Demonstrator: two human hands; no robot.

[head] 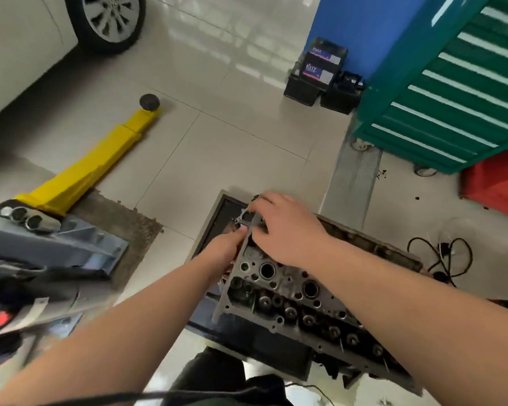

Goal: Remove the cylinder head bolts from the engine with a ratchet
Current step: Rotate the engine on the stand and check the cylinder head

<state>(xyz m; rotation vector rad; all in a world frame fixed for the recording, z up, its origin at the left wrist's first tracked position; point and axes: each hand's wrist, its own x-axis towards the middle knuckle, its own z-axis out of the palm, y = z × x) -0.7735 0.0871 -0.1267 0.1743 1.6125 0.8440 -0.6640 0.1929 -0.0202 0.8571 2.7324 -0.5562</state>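
Note:
A grey, oily cylinder head (pixel 299 300) with several round bores lies on a dark stand in front of me. At its far end a small metal ratchet (pixel 242 218) shows between my two hands. My right hand (pixel 285 230) lies over the top of the tool with fingers curled around it. My left hand (pixel 226 253) reaches in from below left and grips the tool's lower part at the head's edge. The bolt under the tool is hidden by my hands.
A yellow lift arm (pixel 94 165) and its grey base (pixel 56 238) lie to the left. A green tool cabinet (pixel 452 92) and red box (pixel 499 183) stand at right. Batteries (pixel 320 74) sit by a blue wall. Black cables (pixel 443 256) lie on the tile floor.

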